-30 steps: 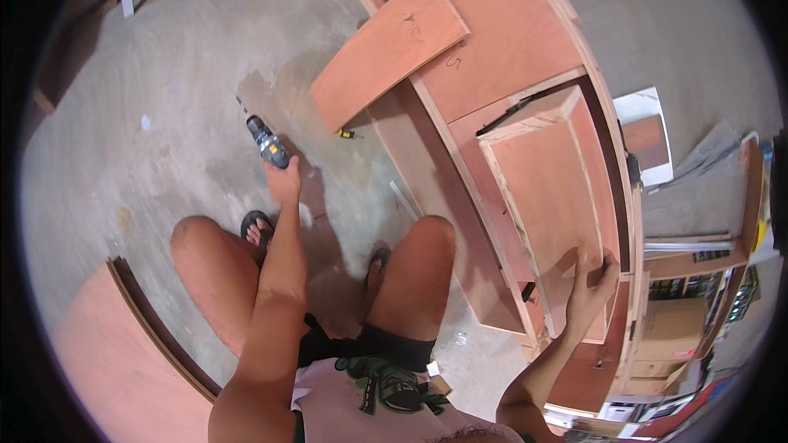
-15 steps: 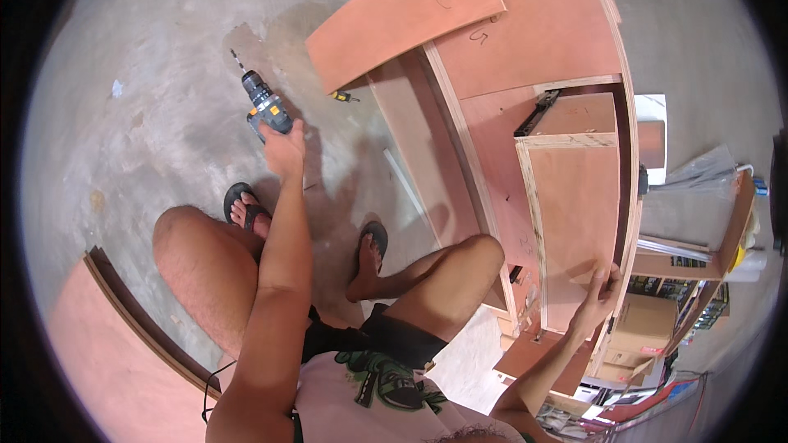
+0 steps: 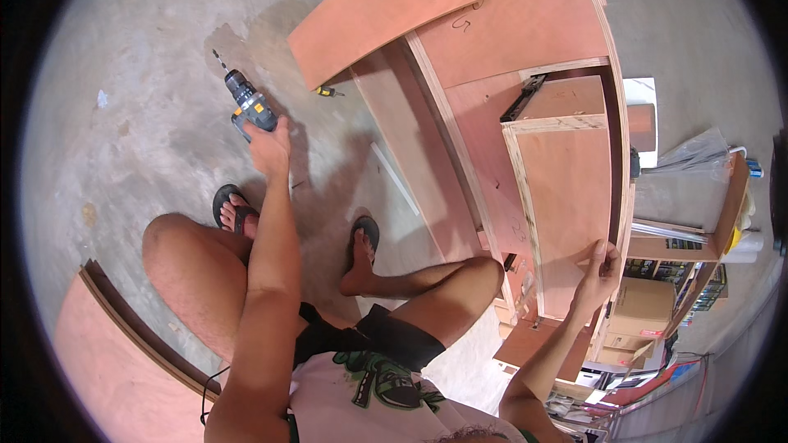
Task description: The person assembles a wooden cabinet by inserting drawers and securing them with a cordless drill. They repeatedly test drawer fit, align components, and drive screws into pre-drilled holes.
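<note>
While the left hand wraps the grip of a grey-and-black cordless drill with yellow patches, the long dark bit points away from the body and slightly leftward, above the concrete floor.

Well to the right of that grip, the right hand is at the near right part of a pinkish-brown rectangular plywood drawer box — its fingers are partly curled, and I cannot tell whether they clamp the edge. Beyond this hand, at the drawer box's far left corner, sits a black metal slide rail. The drawer box stands in the opening of a large reddish plywood cabinet.

Ahead and to the right of the drill grip, a loose pinkish plywood board with a dark handwritten mark lies aslant across the cabinet; near its closest corner is a small yellow-and-black tool. A thin white strip lies between the two hands — nearer the left one.
</note>
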`<action>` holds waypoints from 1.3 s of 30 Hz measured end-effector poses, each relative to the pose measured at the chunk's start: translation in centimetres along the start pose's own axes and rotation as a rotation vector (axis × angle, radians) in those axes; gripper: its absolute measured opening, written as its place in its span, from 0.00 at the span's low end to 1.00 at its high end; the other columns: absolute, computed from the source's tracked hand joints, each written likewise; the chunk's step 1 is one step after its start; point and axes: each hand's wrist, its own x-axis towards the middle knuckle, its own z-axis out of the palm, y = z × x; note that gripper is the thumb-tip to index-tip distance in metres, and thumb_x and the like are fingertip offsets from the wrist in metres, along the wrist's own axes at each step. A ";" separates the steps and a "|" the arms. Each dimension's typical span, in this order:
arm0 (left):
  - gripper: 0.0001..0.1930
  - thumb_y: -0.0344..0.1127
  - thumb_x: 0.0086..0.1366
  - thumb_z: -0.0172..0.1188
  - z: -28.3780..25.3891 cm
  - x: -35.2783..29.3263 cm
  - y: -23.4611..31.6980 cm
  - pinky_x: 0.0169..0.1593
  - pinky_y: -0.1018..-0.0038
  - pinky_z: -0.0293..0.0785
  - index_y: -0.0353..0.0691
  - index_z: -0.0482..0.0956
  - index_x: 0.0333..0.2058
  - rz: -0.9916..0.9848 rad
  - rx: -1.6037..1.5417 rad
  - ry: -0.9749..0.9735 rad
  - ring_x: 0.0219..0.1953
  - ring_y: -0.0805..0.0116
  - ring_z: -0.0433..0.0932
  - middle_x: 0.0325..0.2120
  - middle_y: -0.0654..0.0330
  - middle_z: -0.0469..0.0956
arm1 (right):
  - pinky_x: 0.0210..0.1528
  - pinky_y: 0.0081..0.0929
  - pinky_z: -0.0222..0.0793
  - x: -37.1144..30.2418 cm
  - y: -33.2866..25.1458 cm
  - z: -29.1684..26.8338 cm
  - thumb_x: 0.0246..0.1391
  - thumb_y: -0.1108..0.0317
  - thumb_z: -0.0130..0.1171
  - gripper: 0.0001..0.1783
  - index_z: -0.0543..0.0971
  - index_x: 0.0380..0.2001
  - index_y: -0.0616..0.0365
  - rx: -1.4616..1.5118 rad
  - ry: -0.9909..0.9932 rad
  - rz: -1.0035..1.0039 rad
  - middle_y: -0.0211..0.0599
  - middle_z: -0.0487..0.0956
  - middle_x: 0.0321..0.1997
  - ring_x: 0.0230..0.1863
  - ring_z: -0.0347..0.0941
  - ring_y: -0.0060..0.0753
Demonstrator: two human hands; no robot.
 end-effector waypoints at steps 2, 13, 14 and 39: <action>0.48 0.60 0.53 0.65 0.1 0.0 -0.1 0.57 0.49 0.72 0.49 0.55 0.68 0.007 0.001 -0.004 0.52 0.36 0.79 0.47 0.37 0.80 | 0.36 0.20 0.64 0.2 0.2 0.1 0.63 0.55 0.66 0.19 0.80 0.41 0.63 -0.056 0.022 -0.006 0.28 0.77 0.32 0.33 0.68 0.19; 0.46 0.55 0.53 0.65 -0.5 -0.7 0.6 0.56 0.51 0.73 0.43 0.56 0.67 0.016 -0.012 0.000 0.51 0.37 0.80 0.46 0.37 0.81 | 0.31 0.19 0.56 -0.3 1.1 0.7 0.63 0.52 0.65 0.21 0.81 0.38 0.63 -0.027 0.107 -0.070 0.26 0.74 0.30 0.29 0.61 0.17; 0.46 0.55 0.53 0.65 -0.5 -0.6 0.6 0.56 0.51 0.73 0.43 0.56 0.67 0.016 -0.020 0.001 0.51 0.37 0.80 0.46 0.37 0.81 | 0.31 0.19 0.56 -0.5 1.0 0.8 0.63 0.52 0.65 0.21 0.81 0.38 0.62 -0.036 0.113 -0.080 0.25 0.73 0.30 0.28 0.61 0.17; 0.49 0.60 0.53 0.65 0.2 -0.2 0.3 0.57 0.50 0.72 0.46 0.55 0.68 0.006 -0.001 -0.011 0.52 0.35 0.79 0.47 0.36 0.80 | 0.34 0.20 0.59 -0.5 0.7 1.2 0.61 0.53 0.67 0.20 0.81 0.34 0.63 -0.040 0.152 -0.091 0.27 0.73 0.30 0.31 0.65 0.19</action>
